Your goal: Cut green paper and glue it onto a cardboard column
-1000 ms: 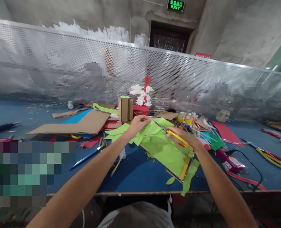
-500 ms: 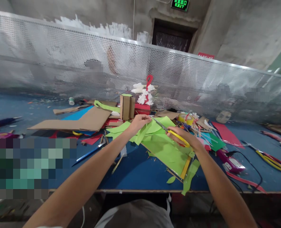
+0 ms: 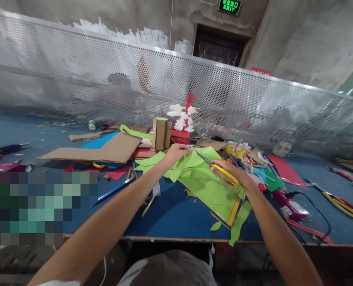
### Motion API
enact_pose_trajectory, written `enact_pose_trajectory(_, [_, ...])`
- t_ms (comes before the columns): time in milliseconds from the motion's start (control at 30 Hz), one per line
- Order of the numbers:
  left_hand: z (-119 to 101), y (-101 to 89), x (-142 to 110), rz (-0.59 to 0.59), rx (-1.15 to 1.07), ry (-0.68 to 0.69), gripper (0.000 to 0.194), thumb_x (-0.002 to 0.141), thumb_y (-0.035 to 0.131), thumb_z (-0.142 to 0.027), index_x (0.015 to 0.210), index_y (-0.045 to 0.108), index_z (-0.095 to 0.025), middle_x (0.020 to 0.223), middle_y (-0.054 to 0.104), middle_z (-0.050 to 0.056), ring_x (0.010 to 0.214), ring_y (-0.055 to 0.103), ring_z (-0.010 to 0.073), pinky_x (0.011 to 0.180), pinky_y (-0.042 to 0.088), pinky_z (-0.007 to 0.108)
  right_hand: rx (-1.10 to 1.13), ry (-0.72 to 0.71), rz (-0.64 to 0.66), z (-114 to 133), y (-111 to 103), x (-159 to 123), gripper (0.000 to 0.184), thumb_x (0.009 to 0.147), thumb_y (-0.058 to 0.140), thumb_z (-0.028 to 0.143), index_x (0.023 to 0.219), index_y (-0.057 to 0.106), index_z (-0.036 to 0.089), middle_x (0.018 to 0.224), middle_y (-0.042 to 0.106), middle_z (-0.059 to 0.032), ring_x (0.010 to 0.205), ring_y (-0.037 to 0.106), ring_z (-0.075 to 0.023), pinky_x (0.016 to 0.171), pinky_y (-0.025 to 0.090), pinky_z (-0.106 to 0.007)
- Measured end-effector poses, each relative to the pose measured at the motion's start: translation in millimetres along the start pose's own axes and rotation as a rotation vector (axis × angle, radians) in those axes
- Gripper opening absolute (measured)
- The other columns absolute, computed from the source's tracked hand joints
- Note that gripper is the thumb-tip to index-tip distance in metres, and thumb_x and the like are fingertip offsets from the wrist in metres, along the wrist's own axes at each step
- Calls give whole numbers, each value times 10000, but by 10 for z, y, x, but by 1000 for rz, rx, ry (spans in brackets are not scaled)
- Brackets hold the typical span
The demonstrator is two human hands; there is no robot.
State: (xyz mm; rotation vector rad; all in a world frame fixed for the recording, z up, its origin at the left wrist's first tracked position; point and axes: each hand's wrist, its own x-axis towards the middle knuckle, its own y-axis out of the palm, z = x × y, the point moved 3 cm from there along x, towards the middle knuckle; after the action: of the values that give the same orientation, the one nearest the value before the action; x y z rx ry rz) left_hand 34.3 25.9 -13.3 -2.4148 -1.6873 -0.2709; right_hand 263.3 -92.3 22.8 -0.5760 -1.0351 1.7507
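Observation:
In the middle of the head view my left hand [image 3: 178,152] is closed, pinching a piece of light green paper [image 3: 179,170]. My right hand [image 3: 224,170] is wrapped around the yellow handles of a pair of scissors [image 3: 231,179]. The scissor blades point up and left, their tips right beside my left fingertips. Whether the blades are cutting the paper I cannot tell. Below both hands lie more green sheets [image 3: 208,190] and offcuts on the blue table [image 3: 167,212]. A small green leaf-shaped scrap [image 3: 215,226] rests near the front edge.
Brown cardboard [image 3: 111,147] and a cardboard block [image 3: 160,134] lie behind my left arm. White flower shapes [image 3: 182,117] stand on a red piece. To the right are a purple power strip [image 3: 291,204] with a cable and pliers [image 3: 340,202]. A perforated metal screen [image 3: 90,71] backs the table.
The view has shifted slightly, so everything appears a little further right. Both hands keep nearly the same pose, with the green paper and scissors still in them.

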Motion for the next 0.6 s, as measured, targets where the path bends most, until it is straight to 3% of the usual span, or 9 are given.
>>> enact_pose_trajectory(200, [26,-2,24,-5,-4,-8,269,667,821,-422,717,739,-171,657,647,15,628,544,159,615,402,288,-27,12,-24,-77,18,71,461,947,550,675,841,514,227,707,509,14,608,472,-150,548,384,-281])
enact_pose_trajectory(433, [-71,3,-16,-27,-34,77,239,684,833,-369,773,719,-179,715,670,16,677,567,159,641,406,283,158,92,19,-56,-9,-9,433,986,499,670,979,510,236,692,530,24,507,472,-137,446,392,-282])
enact_pose_trajectory(600, [-79,-4,-2,-26,-7,101,247,687,843,-357,792,712,-176,741,682,16,697,590,162,671,437,291,129,80,23,4,-22,-60,514,961,498,718,1030,556,212,679,490,29,505,441,-133,440,381,-280])
